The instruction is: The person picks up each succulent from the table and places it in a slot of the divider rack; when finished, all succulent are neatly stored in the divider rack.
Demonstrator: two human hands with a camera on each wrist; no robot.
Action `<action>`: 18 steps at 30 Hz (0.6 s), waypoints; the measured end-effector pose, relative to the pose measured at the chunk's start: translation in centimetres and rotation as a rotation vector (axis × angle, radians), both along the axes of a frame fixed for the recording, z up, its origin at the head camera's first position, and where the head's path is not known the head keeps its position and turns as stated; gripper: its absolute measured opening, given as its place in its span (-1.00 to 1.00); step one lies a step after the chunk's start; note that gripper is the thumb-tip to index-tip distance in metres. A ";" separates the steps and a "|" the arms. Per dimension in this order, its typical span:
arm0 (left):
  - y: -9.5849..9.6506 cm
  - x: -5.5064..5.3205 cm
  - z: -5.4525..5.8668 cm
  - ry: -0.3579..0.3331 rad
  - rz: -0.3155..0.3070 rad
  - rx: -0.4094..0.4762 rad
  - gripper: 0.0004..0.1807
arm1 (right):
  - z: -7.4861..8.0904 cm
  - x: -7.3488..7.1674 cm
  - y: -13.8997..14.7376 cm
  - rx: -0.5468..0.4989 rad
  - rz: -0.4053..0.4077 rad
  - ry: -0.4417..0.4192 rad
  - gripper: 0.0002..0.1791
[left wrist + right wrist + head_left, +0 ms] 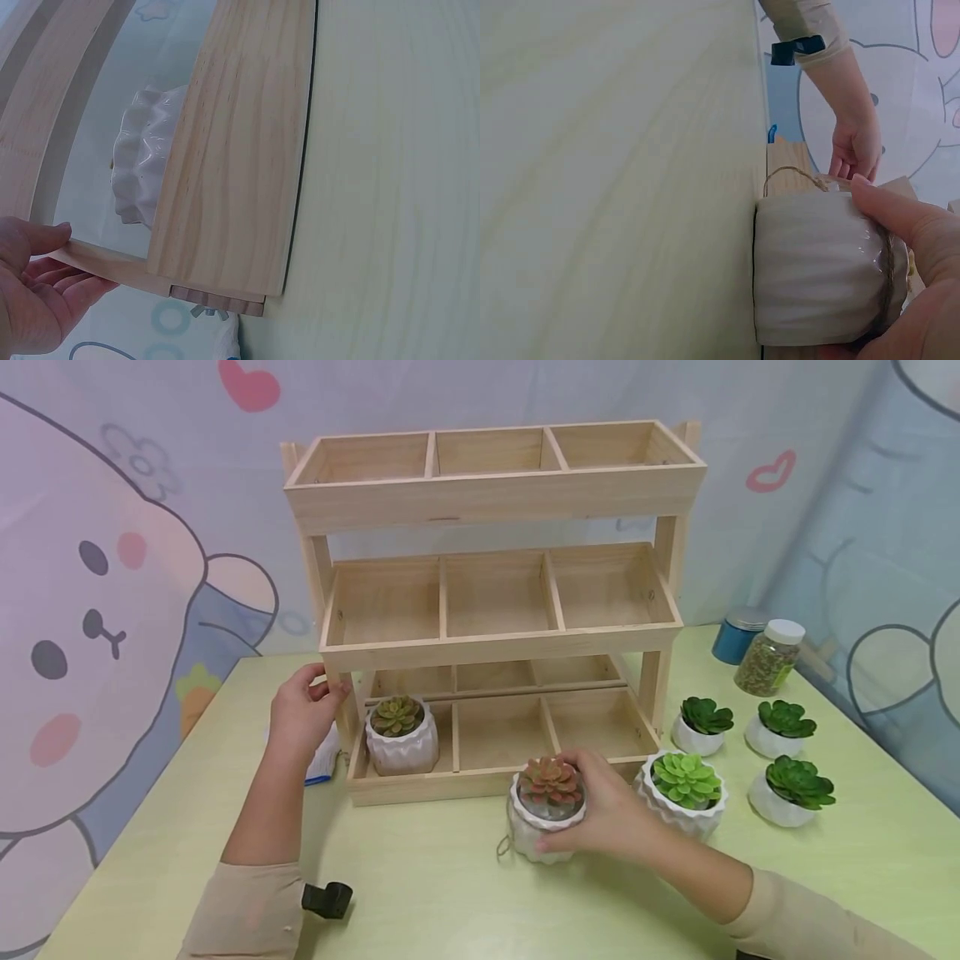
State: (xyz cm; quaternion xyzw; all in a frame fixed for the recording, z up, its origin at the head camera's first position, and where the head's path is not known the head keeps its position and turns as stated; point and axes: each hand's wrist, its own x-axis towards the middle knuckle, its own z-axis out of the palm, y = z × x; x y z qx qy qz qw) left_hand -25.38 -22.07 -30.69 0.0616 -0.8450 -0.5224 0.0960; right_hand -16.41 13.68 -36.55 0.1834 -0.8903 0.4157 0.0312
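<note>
Nearest, one beige sleeve (pixel 243 910) leads to the left hand (pixel 303 706), whose fingers pinch the left post (pixel 347 714) of a wooden rack (pixel 495 502); before its lowest tier (pixel 427 788), the right hand (pixel 607 810) has fingers clamped on the white pot (pixel 527 827) with red succulent (pixel 551 779).

From above the left hand (pixel 303 706) and right hand (pixel 603 814), the head view looks forward and down, the farthest off, taking in both, the rack (pixel 495 502) and the table (pixel 420 881). The left wrist view sits close to the left hand, which enters at its lower left; it faces the rack's front board (pixel 232 150) from near, tipped sideways, table on the right. The right wrist view, also sideways, looks low along the table past the right hand: the held pot (pixel 817 277) looms nearest, the left hand lies farther beyond. Head and right wrist views share that pot.
</note>
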 end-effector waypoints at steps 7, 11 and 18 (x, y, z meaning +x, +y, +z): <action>0.0 0.1 0.0 -0.011 0.005 0.002 -0.46 | -0.2 0.0 -0.2 -0.010 -0.053 0.020 0.04; -0.1 0.0 -0.1 -0.012 0.004 0.001 -0.45 | -0.3 0.0 -0.2 -0.017 -0.058 0.034 0.02; 0.0 0.0 -0.1 -0.004 0.001 0.005 -0.45 | 0.8 0.1 -0.5 -0.039 -0.085 0.020 0.03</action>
